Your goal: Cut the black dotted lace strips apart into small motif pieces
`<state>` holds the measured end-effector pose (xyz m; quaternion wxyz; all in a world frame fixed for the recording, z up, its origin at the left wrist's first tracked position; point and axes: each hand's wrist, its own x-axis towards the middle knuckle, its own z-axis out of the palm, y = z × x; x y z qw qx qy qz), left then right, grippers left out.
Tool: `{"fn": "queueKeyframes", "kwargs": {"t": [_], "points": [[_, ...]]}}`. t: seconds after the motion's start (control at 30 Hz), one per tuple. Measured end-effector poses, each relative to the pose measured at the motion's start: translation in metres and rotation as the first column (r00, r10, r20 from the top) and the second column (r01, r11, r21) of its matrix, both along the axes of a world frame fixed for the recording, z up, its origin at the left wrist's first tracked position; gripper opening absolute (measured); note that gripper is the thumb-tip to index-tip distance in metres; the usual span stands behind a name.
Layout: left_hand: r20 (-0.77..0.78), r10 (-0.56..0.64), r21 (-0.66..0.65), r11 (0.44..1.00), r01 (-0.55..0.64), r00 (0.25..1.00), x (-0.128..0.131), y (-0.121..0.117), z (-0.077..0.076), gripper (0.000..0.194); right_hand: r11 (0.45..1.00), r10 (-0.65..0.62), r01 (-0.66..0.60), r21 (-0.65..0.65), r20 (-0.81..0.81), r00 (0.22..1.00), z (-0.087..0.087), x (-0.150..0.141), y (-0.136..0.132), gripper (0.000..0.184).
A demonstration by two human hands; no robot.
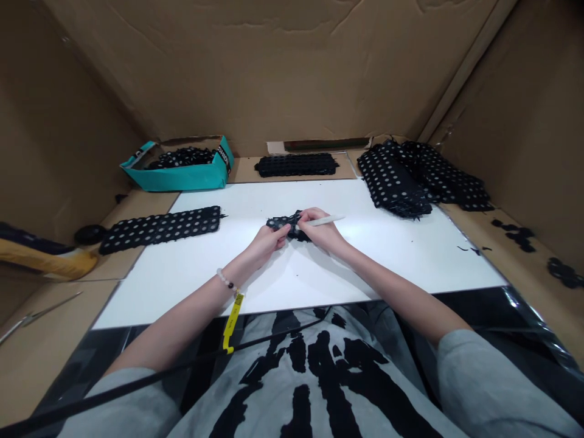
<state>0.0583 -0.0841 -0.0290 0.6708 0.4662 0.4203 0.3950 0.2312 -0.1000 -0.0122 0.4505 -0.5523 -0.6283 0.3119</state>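
My left hand [270,241] is pinching a crumpled black white-dotted fabric strip [287,226] low over the white desk [387,267], steadying it closely while my right hand [320,232] is grasping a slim white pen [326,220].

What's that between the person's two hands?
In the head view, a small bunched piece of white-dotted black fabric lies between the left hand and right hand, which also grips a white stick.

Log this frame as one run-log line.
left hand: pinches black dotted fabric | right hand: holds white pen, touches fabric | surface: white board
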Motion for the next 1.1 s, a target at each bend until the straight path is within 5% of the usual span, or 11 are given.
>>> {"fn": "queueKeyframes", "kwargs": {"t": [0.17, 0.3, 0.4, 0.63, 0.93, 1.1], "points": [[-0.138, -0.092, 0.03, 0.995, 0.097, 0.986, -0.002, -0.001, 0.005, 0.038, 1.0, 0.03, -0.03, 0.004, 0.046, 0.998, -0.002, 0.002, 0.0, 0.011], [-0.452, 0.054, 0.226, 0.972, 0.056, 0.89, -0.008, 0.0, 0.011, 0.038, 0.994, 0.038, -0.029, -0.109, 0.08, 0.996, 0.003, 0.01, 0.003, 0.008], [-0.513, 0.086, 0.238, 0.97, 0.045, 0.854, -0.011, 0.001, 0.014, 0.035, 0.987, 0.022, -0.012, -0.161, 0.065, 0.998, 0.009, 0.016, 0.005, 0.007], [-0.301, -0.056, 0.069, 0.994, 0.08, 0.952, -0.007, 0.003, 0.013, 0.035, 0.99, 0.024, -0.042, -0.132, -0.134, 0.991, 0.01, 0.01, 0.005, 0.011], [-0.161, -0.112, 0.008, 0.993, 0.115, 0.981, -0.006, 0.004, 0.011, 0.038, 0.99, 0.011, -0.026, -0.138, -0.104, 0.995, 0.005, 0.005, 0.003, 0.012], [-0.152, -0.108, -0.005, 0.994, 0.109, 0.982, -0.007, 0.005, 0.007, 0.04, 0.999, 0.048, -0.048, 0.002, 0.028, 0.998, 0.005, 0.0, -0.005, 0.012]]}}
